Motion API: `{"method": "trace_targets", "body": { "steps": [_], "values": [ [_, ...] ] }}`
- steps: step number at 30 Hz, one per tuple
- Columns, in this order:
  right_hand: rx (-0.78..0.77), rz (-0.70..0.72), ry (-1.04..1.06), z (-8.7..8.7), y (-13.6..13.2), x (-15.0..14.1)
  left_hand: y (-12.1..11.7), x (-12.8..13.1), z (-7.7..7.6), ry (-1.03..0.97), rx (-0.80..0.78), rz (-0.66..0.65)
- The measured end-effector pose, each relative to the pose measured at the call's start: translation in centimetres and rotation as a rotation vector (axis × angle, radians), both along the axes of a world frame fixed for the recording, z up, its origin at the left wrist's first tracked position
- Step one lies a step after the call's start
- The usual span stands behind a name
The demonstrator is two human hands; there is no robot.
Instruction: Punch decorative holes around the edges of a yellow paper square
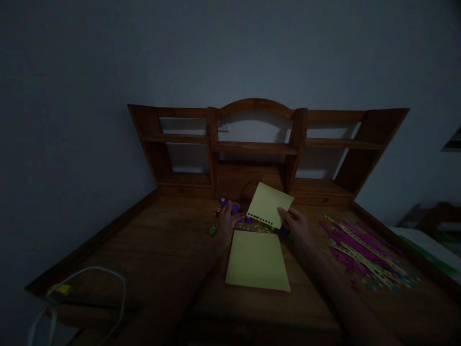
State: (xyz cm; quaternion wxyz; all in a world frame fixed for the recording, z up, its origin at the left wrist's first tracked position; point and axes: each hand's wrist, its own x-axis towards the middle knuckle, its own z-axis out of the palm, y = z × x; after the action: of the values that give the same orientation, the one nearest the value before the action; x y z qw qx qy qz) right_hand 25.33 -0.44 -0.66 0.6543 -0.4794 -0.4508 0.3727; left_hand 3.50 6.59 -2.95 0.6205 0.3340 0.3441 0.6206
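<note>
My right hand [296,223] is closed on a pale yellow sheet [269,204], thumb on top. The sheet is tilted above the table, with a row of small punched holes along its lower left edge. My left hand [226,223] is left of the sheet, fingers apart beside a purple craft punch [235,208]; whether it touches the punch is hard to see in the dim light. A stack of square paper [257,259], yellow on top with a pinkish edge beneath, lies in front of both hands. Small yellow cut-outs [262,228] are scattered behind the stack.
Around my left hand stand a green punch [213,229], a red punch [218,212] and another purple one. Magenta strips and punched yellow strips [360,254] lie at the right. A wooden shelf unit [255,148] closes the back. A white cable [90,269] loops at the front left.
</note>
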Motion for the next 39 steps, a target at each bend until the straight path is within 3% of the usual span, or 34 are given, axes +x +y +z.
{"method": "trace_targets", "body": {
  "steps": [6, 10, 13, 17, 20, 23, 31, 39],
  "values": [
    [0.006, -0.010, -0.056, -0.2, -0.1, 0.1, -0.2, 0.2, 0.2, 0.014, 0.101, -0.044],
    [-0.005, -0.055, -0.086, -0.3, -0.1, 0.4, -0.1, 0.5, 0.1, 0.155, 0.219, -0.081],
    [-0.008, -0.111, -0.102, 0.1, -0.4, 0.6, -0.3, 0.7, 0.0, 0.425, 0.286, -0.110],
    [-0.009, -0.193, -0.053, 0.5, -0.6, 0.8, -1.6, 0.8, 0.4, 0.954, 0.525, -0.113],
    [-0.035, -0.217, -0.043, 0.5, -0.5, 0.9, -2.5, 0.8, 0.8, 1.140, 0.682, -0.183],
    [-0.034, -0.216, -0.070, 0.3, -0.3, 1.0, -2.7, 0.8, 1.0, 1.194, 0.757, -0.198],
    [-0.045, -0.195, 0.026, 0.3, -0.3, 0.4, -2.8, 0.6, 1.5, 1.247, 0.715, -0.212],
    [-0.042, -0.178, 0.023, 0.3, -0.3, 0.3, -2.7, 0.8, 1.1, 1.247, 0.777, -0.219]
  ]
}}
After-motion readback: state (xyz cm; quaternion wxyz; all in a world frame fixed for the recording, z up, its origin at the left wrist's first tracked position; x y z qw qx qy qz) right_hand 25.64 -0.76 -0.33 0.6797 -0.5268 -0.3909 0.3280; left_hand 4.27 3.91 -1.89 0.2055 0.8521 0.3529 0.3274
